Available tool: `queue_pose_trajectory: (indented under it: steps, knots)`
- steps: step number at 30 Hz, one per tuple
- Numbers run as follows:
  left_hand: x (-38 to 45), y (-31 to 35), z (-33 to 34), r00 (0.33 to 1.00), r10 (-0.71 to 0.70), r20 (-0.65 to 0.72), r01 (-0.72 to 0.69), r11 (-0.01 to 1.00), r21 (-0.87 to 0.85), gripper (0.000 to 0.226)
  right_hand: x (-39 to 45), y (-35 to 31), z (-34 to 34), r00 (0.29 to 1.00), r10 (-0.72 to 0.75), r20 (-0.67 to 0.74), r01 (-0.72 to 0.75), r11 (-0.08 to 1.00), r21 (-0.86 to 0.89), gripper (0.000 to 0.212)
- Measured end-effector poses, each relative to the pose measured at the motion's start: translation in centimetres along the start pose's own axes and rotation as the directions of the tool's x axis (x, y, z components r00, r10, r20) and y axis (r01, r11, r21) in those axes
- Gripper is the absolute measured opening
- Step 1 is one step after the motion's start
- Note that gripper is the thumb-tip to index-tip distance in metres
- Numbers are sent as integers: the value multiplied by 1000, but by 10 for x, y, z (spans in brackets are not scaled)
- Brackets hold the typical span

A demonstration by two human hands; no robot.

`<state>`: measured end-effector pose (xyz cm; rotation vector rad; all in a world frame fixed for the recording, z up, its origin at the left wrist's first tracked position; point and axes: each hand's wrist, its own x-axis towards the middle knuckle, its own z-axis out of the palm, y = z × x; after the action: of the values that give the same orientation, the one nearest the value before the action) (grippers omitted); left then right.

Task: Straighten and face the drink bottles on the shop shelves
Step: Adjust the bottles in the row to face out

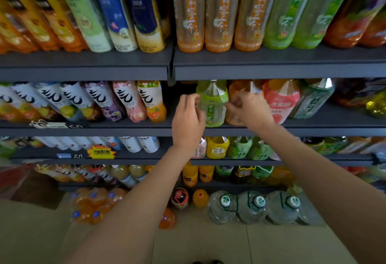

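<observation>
On the middle shelf [125, 126], front row centre: green tea bottle [213, 104] stands upright. Left hand [188, 117] and right hand [248, 109] flank it, fingers curled onto its sides. Full, probably weighty; smooth label likely slippery. Best gripped at the waist for turning.

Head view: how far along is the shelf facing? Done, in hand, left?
Done, apparently: the top shelf's orange tea bottles stand in an even row, labels forward. In hand: left hand and right hand flank the green tea bottle on the middle shelf, fingers at its sides; a firm grip can't be confirmed. Left: the orange bottle behind the right hand, the pink peach bottle, and the lower shelves.
</observation>
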<state>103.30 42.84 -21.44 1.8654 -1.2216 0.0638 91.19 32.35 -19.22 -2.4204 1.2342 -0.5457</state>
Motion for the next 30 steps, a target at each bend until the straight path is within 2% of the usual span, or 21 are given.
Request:
queue_pose_trajectory:
  steps: [3,6,12,15,18,23,25,28,30]
  knots:
    - [17,22,-19,988,144,-56,-144,990,9,25,5,-19,-33,988,-119,-96,120,993,9,28]
    - [41,43,-32,976,202,-77,-202,979,11,27,16,-36,-66,974,-126,-190,140,988,62,29]
    - [94,62,-45,996,-9,-90,9,1000,-7,45,46,-53,-111,988,-49,-149,51,999,11,48]
    - [108,65,-50,987,-58,-150,54,998,-27,45,57,-53,-117,979,62,-196,-51,997,63,52]
    - [115,63,-53,986,-84,-146,81,996,-26,48,65,-50,-115,958,194,-213,-169,977,129,56]
    - [119,54,-52,980,-184,-81,183,983,-12,55,73,-57,-109,962,210,-174,-192,975,112,52]
    - [119,53,-52,985,-137,-106,139,990,12,50,73,-58,-108,970,200,-140,-178,972,155,46]
    - [120,65,-47,989,14,-145,-12,1000,14,40,68,-50,-115,970,171,-171,-152,981,122,38]
    - [123,83,-38,986,90,-144,-91,996,-2,35,63,-37,-130,963,200,-181,-184,978,96,35]
